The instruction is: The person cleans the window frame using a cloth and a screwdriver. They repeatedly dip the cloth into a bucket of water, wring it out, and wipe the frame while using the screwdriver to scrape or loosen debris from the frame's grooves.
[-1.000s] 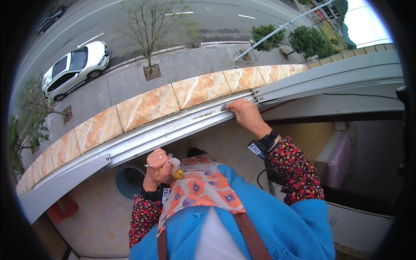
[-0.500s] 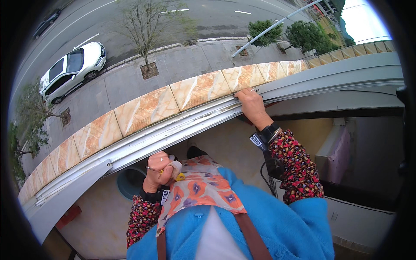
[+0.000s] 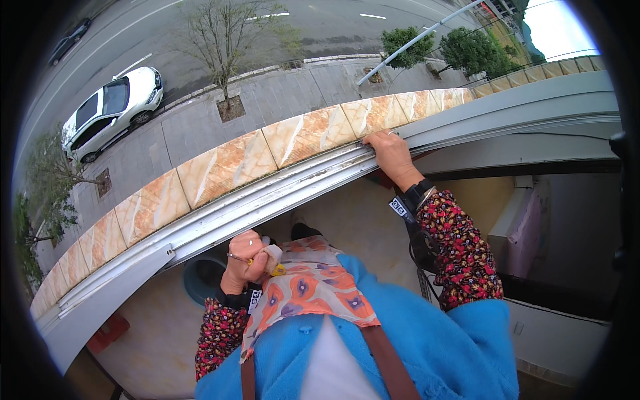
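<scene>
My left hand is closed in front of my apron, near the inner edge of the window track. It holds a whitish bundle, with a yellow piece below it and a thin metal rod poking out on the other side; their kind cannot be made out. Farther right, my right hand reaches over the silvery track beside the end of the grey window sash. Its fingers are bent down at the track, with something small and dark at the fingertips.
Marbled orange tiles form the ledge outside the track. Far below lie a pavement, a street and a white car. Indoors, a blue-grey bucket stands beside my left forearm, and a red object lies at lower left. Another sash crosses the left.
My right hand and forearm have shifted slightly to the right along the track. The left hand keeps its hold and has barely moved.
</scene>
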`<state>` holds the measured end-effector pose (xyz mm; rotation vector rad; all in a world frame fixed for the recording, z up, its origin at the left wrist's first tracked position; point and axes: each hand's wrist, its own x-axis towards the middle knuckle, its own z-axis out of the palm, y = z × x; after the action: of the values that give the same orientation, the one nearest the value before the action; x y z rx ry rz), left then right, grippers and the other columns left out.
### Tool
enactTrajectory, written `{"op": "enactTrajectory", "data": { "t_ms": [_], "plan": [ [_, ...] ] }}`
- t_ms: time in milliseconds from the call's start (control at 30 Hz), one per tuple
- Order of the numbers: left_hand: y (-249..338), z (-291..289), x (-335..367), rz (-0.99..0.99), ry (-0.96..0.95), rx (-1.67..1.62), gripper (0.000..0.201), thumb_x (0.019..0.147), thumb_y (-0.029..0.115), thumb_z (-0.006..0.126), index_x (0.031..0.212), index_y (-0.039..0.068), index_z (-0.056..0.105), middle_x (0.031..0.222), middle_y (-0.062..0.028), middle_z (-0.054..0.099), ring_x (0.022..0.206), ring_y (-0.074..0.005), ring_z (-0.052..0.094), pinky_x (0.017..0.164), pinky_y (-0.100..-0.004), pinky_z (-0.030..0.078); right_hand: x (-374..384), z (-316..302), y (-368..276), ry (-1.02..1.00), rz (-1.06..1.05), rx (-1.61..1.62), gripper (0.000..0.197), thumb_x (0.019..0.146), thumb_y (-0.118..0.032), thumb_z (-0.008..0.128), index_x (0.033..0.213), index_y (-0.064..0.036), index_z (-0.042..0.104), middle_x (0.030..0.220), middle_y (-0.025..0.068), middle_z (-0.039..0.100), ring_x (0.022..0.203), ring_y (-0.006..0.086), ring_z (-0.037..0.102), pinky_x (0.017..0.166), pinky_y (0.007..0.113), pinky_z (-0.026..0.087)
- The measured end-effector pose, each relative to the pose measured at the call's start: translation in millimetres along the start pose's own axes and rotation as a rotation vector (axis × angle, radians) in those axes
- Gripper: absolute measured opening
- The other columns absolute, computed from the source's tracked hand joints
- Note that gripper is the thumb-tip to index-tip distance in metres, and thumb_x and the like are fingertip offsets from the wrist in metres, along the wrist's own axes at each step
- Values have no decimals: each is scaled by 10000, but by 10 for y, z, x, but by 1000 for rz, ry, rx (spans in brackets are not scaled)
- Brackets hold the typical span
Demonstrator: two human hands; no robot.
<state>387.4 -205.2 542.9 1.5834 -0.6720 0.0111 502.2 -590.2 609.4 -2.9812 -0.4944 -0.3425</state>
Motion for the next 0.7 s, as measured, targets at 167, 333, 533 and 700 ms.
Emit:
{"op": "enactTrajectory", "data": {
  "t_ms": [167, 333, 533, 700],
  "plan": [
    [55, -25, -44, 21, 75, 21, 339, 845, 272, 560, 631, 11, 582, 547, -99, 441, 498, -291, 419, 513, -392, 341, 48, 71, -522, -104, -16, -26, 190, 736, 21, 592, 874, -80, 674, 805, 70, 641, 845, 287, 631, 715, 387, 539],
    [48, -52, -35, 42, 75, 29, 375, 858, 289, 553, 594, 25, 516, 538, -96, 409, 494, -283, 404, 512, -390, 328, 90, 497, -1578, 148, -345, 179, 43, 736, -68, 580, 774, -85, 568, 783, 80, 570, 798, 244, 601, 695, 339, 517],
    [69, -131, -80, 63, 65, 61, 396, 860, 298, 552, 580, 29, 478, 538, -96, 388, 495, -282, 392, 512, -391, 323, -17, 187, -341, 41, -157, 60, 231, 742, 35, 586, 898, -104, 684, 848, 56, 660, 842, 272, 643, 733, 365, 538],
    [109, -159, -202, 50, 107, 43, 389, 853, 298, 554, 585, 25, 488, 544, -98, 392, 503, -289, 394, 515, -391, 327, 16, 146, -310, -14, 27, -175, 172, 749, 27, 588, 833, -94, 676, 829, 66, 620, 838, 292, 635, 712, 382, 541]
  ]
}}
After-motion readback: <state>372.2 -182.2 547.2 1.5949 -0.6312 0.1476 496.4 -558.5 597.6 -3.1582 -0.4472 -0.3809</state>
